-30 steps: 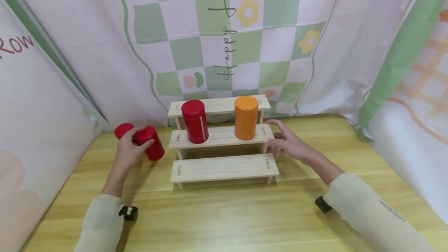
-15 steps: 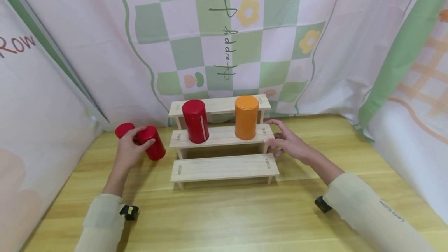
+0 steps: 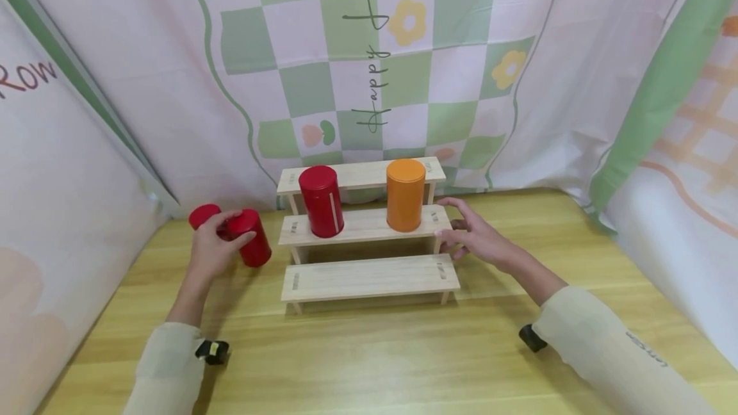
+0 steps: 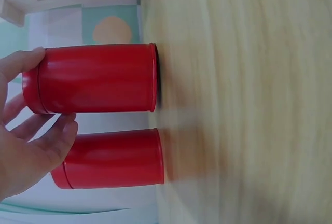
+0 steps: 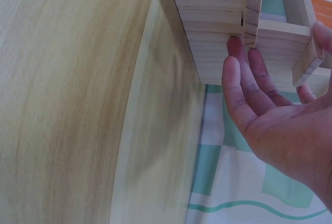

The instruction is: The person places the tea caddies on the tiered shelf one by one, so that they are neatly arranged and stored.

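My left hand (image 3: 213, 248) holds a red canister (image 3: 257, 245) by its lid, thumb on one side and fingers on the other. Whether its base (image 4: 154, 79) touches the table cannot be told. Just left of it stands a second red canister (image 3: 203, 213), partly hidden by the hand. A three-tier wooden shelf (image 3: 369, 279) stands to the right. On its middle tier are another red canister (image 3: 321, 202), with a pale vertical strip, and an orange canister (image 3: 405, 196). My right hand (image 3: 478, 235) grips the right end of that tier, thumb in front and index finger behind.
The wood-grain table (image 3: 369, 357) reaches back to a green-and-white checked cloth (image 3: 352, 82). White fabric (image 3: 69, 165) hangs along the left side, and a green-edged curtain (image 3: 651, 88) on the right. Nothing stands on the shelf's top or bottom tier.
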Available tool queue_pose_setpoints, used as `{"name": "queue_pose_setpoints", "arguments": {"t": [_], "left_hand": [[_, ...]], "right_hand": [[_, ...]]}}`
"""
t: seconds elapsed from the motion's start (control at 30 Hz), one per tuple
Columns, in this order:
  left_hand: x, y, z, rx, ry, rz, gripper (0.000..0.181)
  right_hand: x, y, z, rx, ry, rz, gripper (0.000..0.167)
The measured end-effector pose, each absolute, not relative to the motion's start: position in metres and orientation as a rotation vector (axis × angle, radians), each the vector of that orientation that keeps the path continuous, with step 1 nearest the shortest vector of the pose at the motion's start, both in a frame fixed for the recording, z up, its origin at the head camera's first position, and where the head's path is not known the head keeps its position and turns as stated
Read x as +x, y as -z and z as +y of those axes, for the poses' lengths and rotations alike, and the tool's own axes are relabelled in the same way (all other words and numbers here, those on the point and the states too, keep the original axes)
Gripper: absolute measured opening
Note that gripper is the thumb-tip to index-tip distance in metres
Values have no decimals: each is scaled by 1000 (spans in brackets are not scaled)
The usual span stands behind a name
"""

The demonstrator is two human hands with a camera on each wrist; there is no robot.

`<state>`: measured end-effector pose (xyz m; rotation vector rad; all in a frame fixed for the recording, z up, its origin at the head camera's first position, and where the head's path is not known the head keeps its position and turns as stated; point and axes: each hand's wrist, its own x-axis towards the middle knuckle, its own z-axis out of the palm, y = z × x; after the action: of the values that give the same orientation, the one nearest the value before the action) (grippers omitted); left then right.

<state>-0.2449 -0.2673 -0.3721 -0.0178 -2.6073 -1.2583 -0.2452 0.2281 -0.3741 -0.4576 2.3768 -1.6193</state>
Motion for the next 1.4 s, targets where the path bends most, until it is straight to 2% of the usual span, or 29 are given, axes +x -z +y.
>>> {"name": "queue_pose_setpoints", "arguments": {"t": [0.43,0.97,1.4], "left_hand": [[-233,350,-264,-104,1250,-2476,55],[-211,323,-248,-45,1374,-2329,54],[-205,316,-242,-158,1462,-2136,48]], "right_hand": [[-245,374,228,-454,1618,2381,74],[-245,376,229,-459,1618,2378,72],[-245,375,228,-470,1627,2369,73]]}}
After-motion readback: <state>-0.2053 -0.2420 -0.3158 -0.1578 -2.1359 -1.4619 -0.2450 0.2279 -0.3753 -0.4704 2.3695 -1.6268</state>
